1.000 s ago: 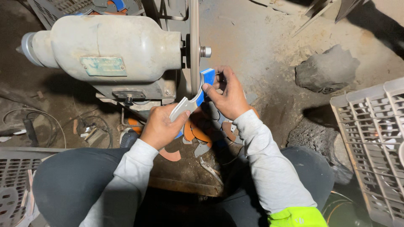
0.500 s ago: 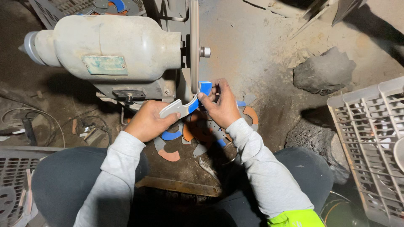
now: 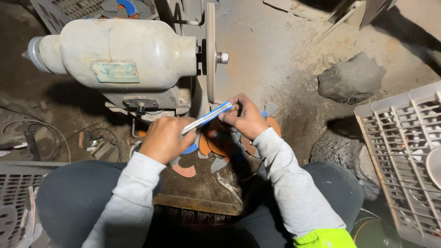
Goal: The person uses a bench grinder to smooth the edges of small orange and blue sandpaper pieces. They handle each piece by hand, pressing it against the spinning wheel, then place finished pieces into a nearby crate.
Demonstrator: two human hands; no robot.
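Both hands hold 1 long, flat metal piece with a grey body and blue edge (image 3: 206,117) at centre frame. The left hand (image 3: 164,138) is closed around the lower-left end, fingers wrapped over it; the right hand (image 3: 242,115) pinches the upper-right end between thumb and fingertips. The piece's long axis runs from lower left to upper right, and its right end lies just beside the lower rim of the thin grey grinding disc (image 3: 211,51); whether it touches the rim cannot be told. The right hand is the nearer of the 2 to the disc. The disc stands edge-on to the camera, mounted on the shaft of 1 pale grey bench grinder motor (image 3: 115,55) in the upper left of the frame. Below the hands, a loose heap of orange and blue flat cut pieces (image 3: 211,147) lies on the dirty floor; their number cannot be counted. 1 dark rock (image 3: 351,79) sits in the upper right, well apart. 1 grey slatted plastic crate (image 3: 404,156) fills the right edge.
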